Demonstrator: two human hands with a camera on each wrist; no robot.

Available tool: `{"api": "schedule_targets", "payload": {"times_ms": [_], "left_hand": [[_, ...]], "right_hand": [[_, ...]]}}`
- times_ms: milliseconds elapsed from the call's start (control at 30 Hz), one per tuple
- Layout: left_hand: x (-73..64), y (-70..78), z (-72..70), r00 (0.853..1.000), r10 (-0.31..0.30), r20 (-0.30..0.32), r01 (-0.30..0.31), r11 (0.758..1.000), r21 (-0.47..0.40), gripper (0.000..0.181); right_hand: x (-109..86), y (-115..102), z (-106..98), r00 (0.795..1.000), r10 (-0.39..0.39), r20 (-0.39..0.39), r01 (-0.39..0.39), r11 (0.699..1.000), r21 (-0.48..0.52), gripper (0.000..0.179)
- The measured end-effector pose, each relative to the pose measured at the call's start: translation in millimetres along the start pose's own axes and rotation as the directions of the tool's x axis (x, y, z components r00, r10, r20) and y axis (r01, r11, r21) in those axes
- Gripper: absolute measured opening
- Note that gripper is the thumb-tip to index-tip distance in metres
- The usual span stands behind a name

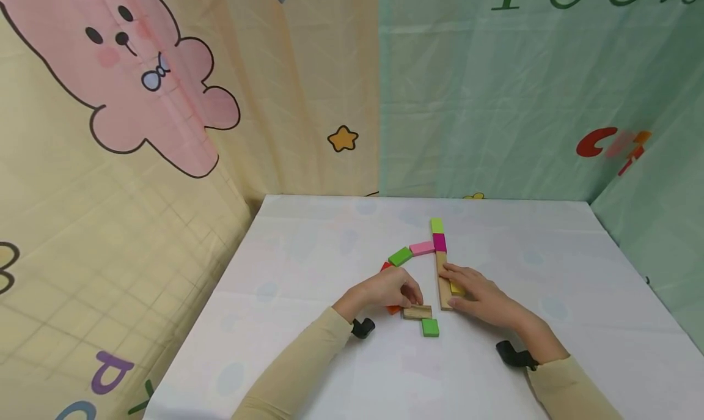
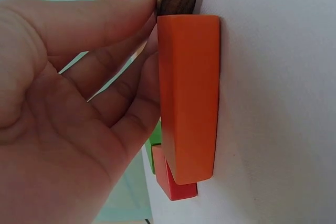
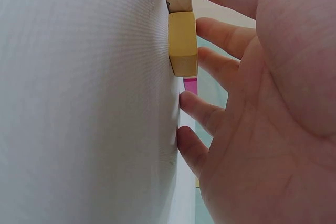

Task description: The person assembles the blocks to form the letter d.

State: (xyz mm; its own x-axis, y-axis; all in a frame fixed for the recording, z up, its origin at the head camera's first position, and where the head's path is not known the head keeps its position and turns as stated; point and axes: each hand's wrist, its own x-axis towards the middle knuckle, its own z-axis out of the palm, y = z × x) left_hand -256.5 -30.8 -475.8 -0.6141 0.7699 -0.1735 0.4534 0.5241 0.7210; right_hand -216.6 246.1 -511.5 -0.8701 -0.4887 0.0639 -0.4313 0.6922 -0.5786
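My left hand (image 1: 392,287) pinches a short brown wooden block (image 1: 417,312) with its thumb and fingers. Against that block's end stands an orange block (image 2: 191,98), with a red block (image 2: 181,188) beyond it in the left wrist view. A green block (image 1: 431,327) lies at the near side of the wooden one. With fingers spread, my right hand (image 1: 486,298) rests over a straight line of plain wooden blocks (image 1: 444,294) and a yellow block (image 3: 182,38) beside it. The fingers partly cover both in the head view.
From the red block, a green block (image 1: 400,257) and a pink block (image 1: 421,248) curve round to a magenta block (image 1: 440,243). A lime block (image 1: 437,225) tops the straight line. The white table (image 1: 308,255) meets printed curtains (image 1: 473,102) at its back and sides.
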Motion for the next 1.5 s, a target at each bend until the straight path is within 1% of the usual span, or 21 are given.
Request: {"api": "schedule_targets", "payload": {"times_ms": [167, 400, 667, 767, 867, 967, 1067, 1167, 1300, 1367, 1433, 1467, 1500], "left_hand": [[-2.1, -0.6, 0.2, 1.0, 0.007, 0.011, -0.007, 1.0, -0.012, 0.019], [-5.1, 1.1, -0.8, 1.0, -0.004, 0.005, 0.004, 1.0, -0.011, 0.02], [-8.8, 2.1, 0.7, 0.999, -0.036, -0.007, 0.036, 0.999, 0.0, 0.019], [-10.7, 2.6, 0.6, 0.999, -0.031, -0.039, 0.032, 0.999, 0.018, 0.019], [-12.6, 2.5, -0.9, 0.994, -0.016, -0.105, 0.02, 0.999, 0.035, 0.019], [-15.4, 1.9, -3.2, 0.982, -0.022, -0.185, 0.028, 0.999, 0.027, 0.018], [-20.2, 1.2, -6.2, 0.964, -0.044, -0.262, 0.047, 0.999, 0.004, 0.019], [-26.3, -1.9, -7.6, 0.939, -0.058, -0.338, 0.062, 0.998, -0.001, 0.023], [-35.2, -5.5, -7.6, 0.9, -0.063, -0.431, 0.071, 0.997, 0.004, 0.032], [-38.6, -6.4, -7.1, 0.884, -0.066, -0.463, 0.08, 0.997, 0.012, 0.038], [-41.1, -7.7, -4.4, 0.87, -0.089, -0.485, 0.112, 0.994, 0.018, 0.043], [-42.4, -7.7, -2.2, 0.865, -0.106, -0.49, 0.133, 0.991, 0.021, 0.046], [-43.7, -8.0, 0.4, 0.864, -0.118, -0.49, 0.15, 0.988, 0.025, 0.05]], "right_hand": [[-0.3, -2.0, -1.0, 1.0, 0.0, 0.007, 0.0, 1.0, 0.006, 0.066], [-0.6, -4.0, -2.5, 0.999, -0.03, -0.011, 0.03, 1.0, -0.005, 0.065], [-1.3, -8.3, -1.4, 1.0, -0.029, -0.001, 0.029, 0.999, 0.016, 0.064], [-0.9, -8.6, -0.8, 0.999, -0.032, -0.002, 0.032, 0.999, 0.011, 0.064], [-0.7, -7.0, -1.6, 1.0, -0.029, -0.003, 0.029, 1.0, 0.001, 0.065], [-0.5, -5.3, -2.7, 1.0, -0.016, 0.0, 0.016, 1.0, -0.007, 0.066], [0.2, -4.2, -3.7, 1.0, -0.011, 0.007, 0.011, 1.0, -0.001, 0.065], [0.7, -3.8, -4.5, 1.0, -0.014, 0.006, 0.014, 1.0, 0.012, 0.064], [1.3, -4.0, -5.2, 1.0, -0.014, 0.001, 0.014, 0.999, 0.039, 0.064], [1.3, -4.0, -5.6, 1.0, -0.006, -0.004, 0.007, 0.999, 0.051, 0.063], [0.9, -3.6, -6.2, 1.0, 0.0, -0.012, 0.0, 0.998, 0.058, 0.063], [0.1, -3.6, -6.5, 1.0, 0.007, -0.019, -0.006, 0.998, 0.057, 0.063], [-0.8, -3.3, -6.9, 0.999, 0.019, -0.026, -0.018, 0.998, 0.054, 0.063]]}}
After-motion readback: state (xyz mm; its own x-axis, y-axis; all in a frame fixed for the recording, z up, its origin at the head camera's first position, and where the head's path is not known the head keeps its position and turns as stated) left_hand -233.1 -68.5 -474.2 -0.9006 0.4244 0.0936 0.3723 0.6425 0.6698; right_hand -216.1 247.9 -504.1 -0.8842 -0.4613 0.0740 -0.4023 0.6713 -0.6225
